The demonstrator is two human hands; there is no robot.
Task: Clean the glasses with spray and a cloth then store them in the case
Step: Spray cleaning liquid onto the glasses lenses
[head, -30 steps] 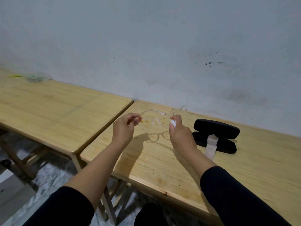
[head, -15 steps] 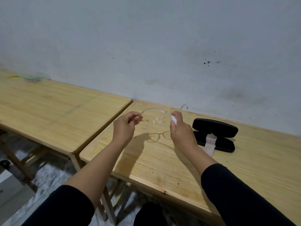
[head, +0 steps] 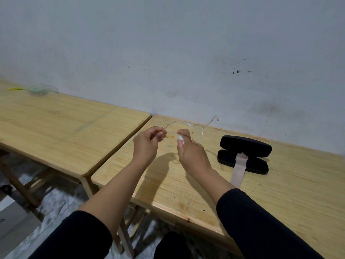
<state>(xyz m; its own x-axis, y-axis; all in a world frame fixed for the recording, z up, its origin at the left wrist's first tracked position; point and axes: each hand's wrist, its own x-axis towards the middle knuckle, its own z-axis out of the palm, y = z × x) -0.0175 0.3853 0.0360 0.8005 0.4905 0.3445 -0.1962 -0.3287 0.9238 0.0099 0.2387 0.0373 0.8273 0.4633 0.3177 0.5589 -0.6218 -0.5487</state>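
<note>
Clear-framed glasses with orange specks on the lenses hang above the right wooden table. My left hand pinches them at the left lens end. My right hand is closed around a small white spray bottle, its top just in front of the left lens. An open black glasses case lies on the table to the right of my hands. A pale cloth strip drapes over its front half onto the table.
A second wooden table adjoins on the left, with a clear plastic item and a yellow object at its far end. A grey wall runs behind both tables. Floor shows below at left.
My right hand with the spray bottle has moved left, from the glasses' middle toward the left lens. My left hand holds the glasses about where they were.
</note>
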